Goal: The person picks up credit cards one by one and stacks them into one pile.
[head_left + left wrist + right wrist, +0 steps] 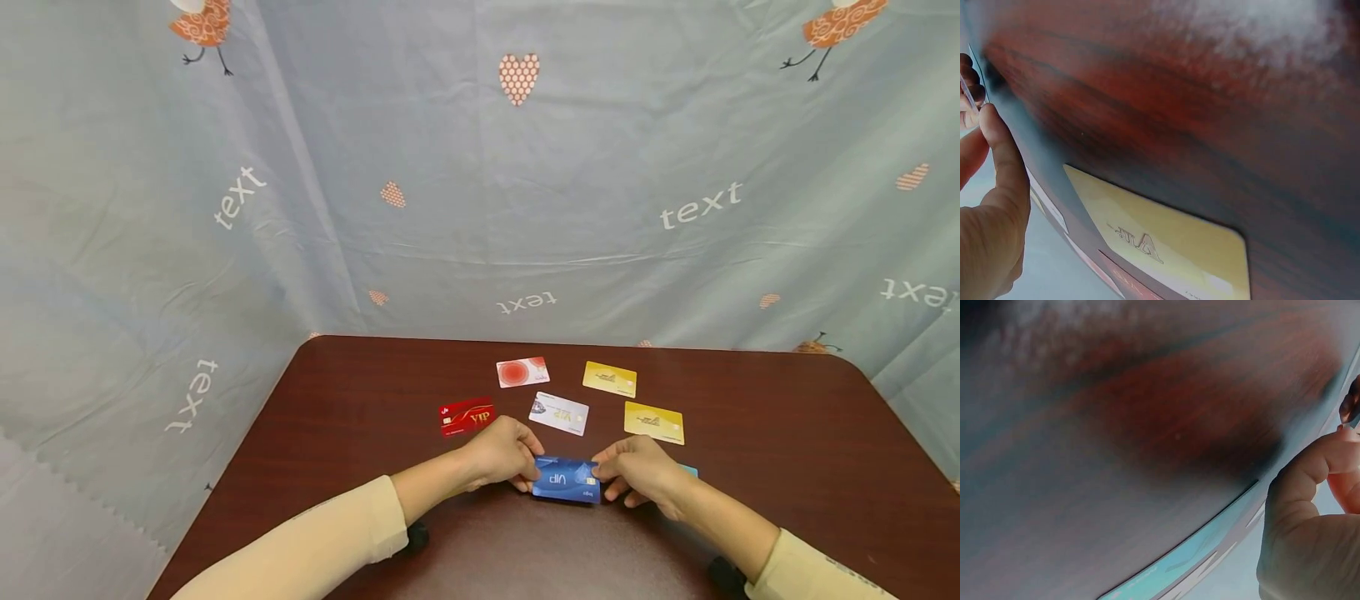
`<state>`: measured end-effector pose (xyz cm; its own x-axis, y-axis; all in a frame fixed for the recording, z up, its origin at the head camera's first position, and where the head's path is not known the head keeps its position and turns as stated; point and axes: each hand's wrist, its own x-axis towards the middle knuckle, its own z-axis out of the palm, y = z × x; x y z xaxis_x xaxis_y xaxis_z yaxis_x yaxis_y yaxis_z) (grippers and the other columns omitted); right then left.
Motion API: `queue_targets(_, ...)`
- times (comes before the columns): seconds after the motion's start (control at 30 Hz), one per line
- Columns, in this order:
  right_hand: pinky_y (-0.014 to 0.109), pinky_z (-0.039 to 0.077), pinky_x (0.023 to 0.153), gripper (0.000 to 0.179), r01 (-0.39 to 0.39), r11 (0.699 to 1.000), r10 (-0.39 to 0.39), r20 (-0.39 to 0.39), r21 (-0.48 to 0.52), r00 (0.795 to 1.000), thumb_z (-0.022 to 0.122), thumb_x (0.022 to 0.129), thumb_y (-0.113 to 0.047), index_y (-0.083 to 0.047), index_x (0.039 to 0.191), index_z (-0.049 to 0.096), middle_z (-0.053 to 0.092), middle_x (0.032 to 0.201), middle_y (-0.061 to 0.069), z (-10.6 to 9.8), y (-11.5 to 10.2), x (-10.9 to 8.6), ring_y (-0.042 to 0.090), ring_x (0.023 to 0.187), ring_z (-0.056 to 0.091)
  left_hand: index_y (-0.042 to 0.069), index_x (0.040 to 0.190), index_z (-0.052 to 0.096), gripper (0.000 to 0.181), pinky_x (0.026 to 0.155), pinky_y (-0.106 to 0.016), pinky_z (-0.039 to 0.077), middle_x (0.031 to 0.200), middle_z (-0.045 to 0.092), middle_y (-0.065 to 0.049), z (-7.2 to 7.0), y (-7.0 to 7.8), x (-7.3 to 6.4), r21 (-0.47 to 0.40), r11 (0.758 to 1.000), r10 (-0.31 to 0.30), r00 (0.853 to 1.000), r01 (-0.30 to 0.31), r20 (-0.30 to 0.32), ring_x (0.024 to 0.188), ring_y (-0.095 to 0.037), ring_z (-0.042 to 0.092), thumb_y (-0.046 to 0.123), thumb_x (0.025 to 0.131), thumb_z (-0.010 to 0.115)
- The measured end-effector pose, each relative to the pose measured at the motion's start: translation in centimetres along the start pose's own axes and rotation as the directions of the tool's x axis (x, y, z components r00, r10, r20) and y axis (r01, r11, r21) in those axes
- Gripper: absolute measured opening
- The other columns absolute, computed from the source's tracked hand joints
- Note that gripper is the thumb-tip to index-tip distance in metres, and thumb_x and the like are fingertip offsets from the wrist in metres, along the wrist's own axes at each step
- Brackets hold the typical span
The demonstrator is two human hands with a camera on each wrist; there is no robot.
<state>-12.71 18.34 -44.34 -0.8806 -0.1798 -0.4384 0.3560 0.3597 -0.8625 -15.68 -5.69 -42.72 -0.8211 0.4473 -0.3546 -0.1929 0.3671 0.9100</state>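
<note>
A blue card [566,481] printed with VIP and a gold chip is held between both hands, just above the table or touching it; I cannot tell which. My left hand [501,452] pinches its left end between thumb and fingers. At the right end, the thumb and fingers of my right hand [639,472] pinch it too. Close to the left hand, a gold card [1172,237] lies flat in the left wrist view; the left arm hides it in the head view. Beside the right hand lies a teal card [1185,562], mostly covered by that hand in the head view.
Farther back on the dark red wooden table [360,392] lie a red VIP card [465,415], a white VIP card [559,413], a white card with red circles [522,372] and two yellow cards [609,379]. Behind the table hangs a grey-blue patterned cloth [450,208].
</note>
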Motion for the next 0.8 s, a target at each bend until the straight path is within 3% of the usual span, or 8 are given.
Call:
queue_targets(0.43, 0.027, 0.059, 0.055, 0.022, -0.004, 0.991, -0.008, 0.095, 0.134, 0.995, 0.068, 0.095, -0.003, 0.011, 0.112, 0.063, 0.065, 0.076, 0.010, 0.5, 0.5, -0.6, 0.014, 0.058, 0.067, -0.011, 0.102, 0.065, 0.022, 0.055, -0.027, 0.060, 0.073, 0.062, -0.014, 0.1, -0.3, -1.7, -0.080, 0.997, -0.009, 1.000, 0.011, 0.016, 0.054, -0.017, 0.066, -0.018, 0.083, 0.074)
queue_targets(0.8, 0.027, 0.060, 0.055, 0.020, 0.002, 0.990, -0.024, 0.153, 0.141, 0.988, 0.069, 0.095, -0.001, 0.009, 0.110, 0.061, 0.066, 0.081, 0.013, 1.1, 1.0, -1.6, 0.015, 0.060, 0.068, -0.012, 0.103, 0.066, 0.025, 0.055, -0.027, 0.060, 0.073, 0.063, -0.015, 0.5, -1.1, -3.4, -0.100, 0.995, -0.012, 0.998, 0.017, 0.054, 0.054, -0.017, 0.067, -0.020, 0.082, 0.074)
